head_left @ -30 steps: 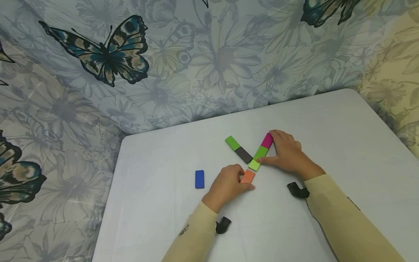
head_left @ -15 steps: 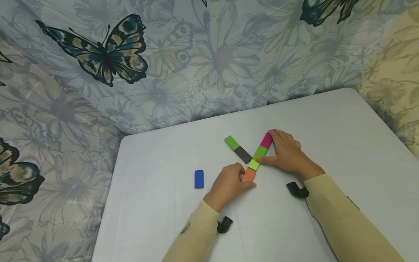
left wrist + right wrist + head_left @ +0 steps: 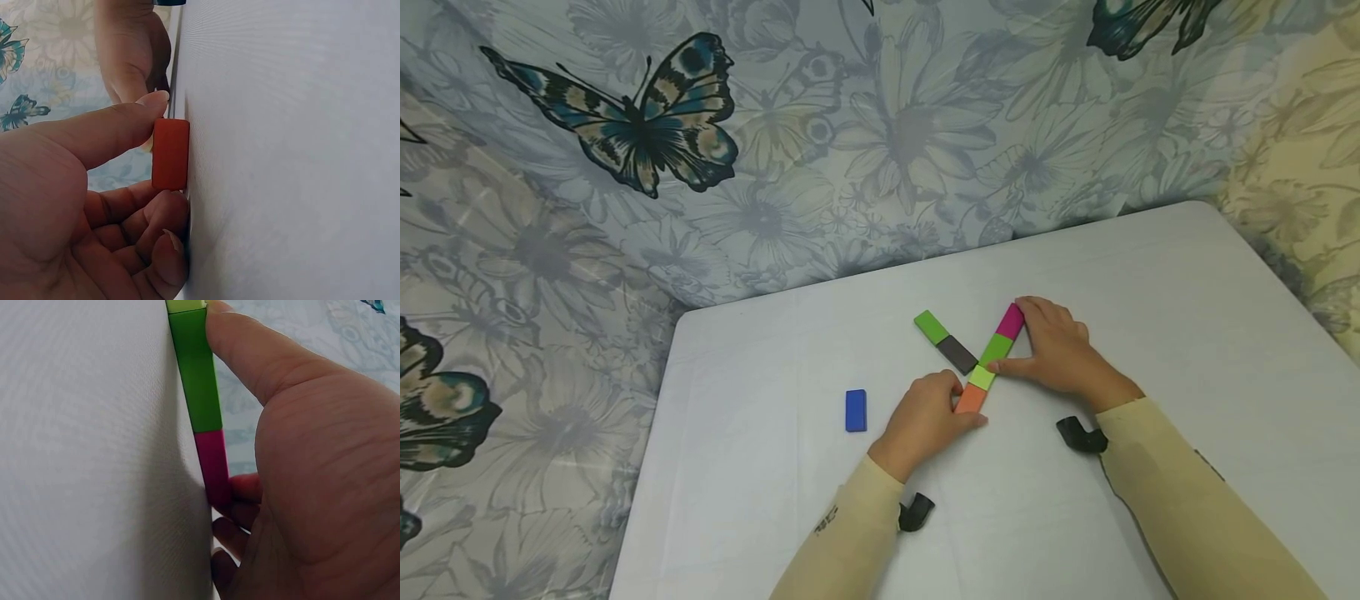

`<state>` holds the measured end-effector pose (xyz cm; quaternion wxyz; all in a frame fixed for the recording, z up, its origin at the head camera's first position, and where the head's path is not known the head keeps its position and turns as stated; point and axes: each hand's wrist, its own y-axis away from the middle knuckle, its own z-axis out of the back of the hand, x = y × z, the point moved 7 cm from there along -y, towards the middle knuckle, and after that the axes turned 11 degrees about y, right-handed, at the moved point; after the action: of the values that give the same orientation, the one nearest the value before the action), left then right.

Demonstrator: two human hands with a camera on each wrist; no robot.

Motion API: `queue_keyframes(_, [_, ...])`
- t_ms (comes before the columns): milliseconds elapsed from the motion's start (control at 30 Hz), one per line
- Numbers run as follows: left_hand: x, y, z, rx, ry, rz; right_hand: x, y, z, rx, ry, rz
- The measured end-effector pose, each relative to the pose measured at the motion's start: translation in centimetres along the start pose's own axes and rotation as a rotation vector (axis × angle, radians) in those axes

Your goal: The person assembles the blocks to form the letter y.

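My left hand (image 3: 922, 419) pinches an orange block (image 3: 972, 399) between thumb and fingers, low on the white table. The orange block's far end meets a lime block (image 3: 982, 377). Beyond that, a green block (image 3: 997, 349) and a magenta block (image 3: 1011, 321) continue the slanting line. My right hand (image 3: 1062, 351) holds this line, its thumb by the joint of lime and green and its fingers curled at the magenta end, as the right wrist view shows. A dark grey block (image 3: 957, 355) and another green block (image 3: 931, 327) form a second arm, slanting up and left.
A blue block (image 3: 856, 411) lies alone on the white table (image 3: 737, 467), left of my left hand. Black curved pieces (image 3: 1081, 434) stick out from both wrists. The table's back edge runs along a wall (image 3: 910, 150) with butterflies and flowers.
My left hand has moved slightly up and right with the orange block, closing the small gap to the lime block. The right hand has stayed in place.
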<state>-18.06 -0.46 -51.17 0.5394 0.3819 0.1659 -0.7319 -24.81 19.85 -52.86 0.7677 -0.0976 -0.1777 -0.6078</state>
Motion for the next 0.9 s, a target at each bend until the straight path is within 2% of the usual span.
queue_keyframes(633, [-0.11, 0.10, 0.15, -0.020, 0.014, -0.001, -0.06, -0.06, 0.02, -0.006, 0.000, 0.010])
queue_keyframes(900, [-0.31, 0.25, 0.20, -0.023, -0.022, -0.003, 0.03, -0.02, 0.08, -0.007, -0.003, 0.012])
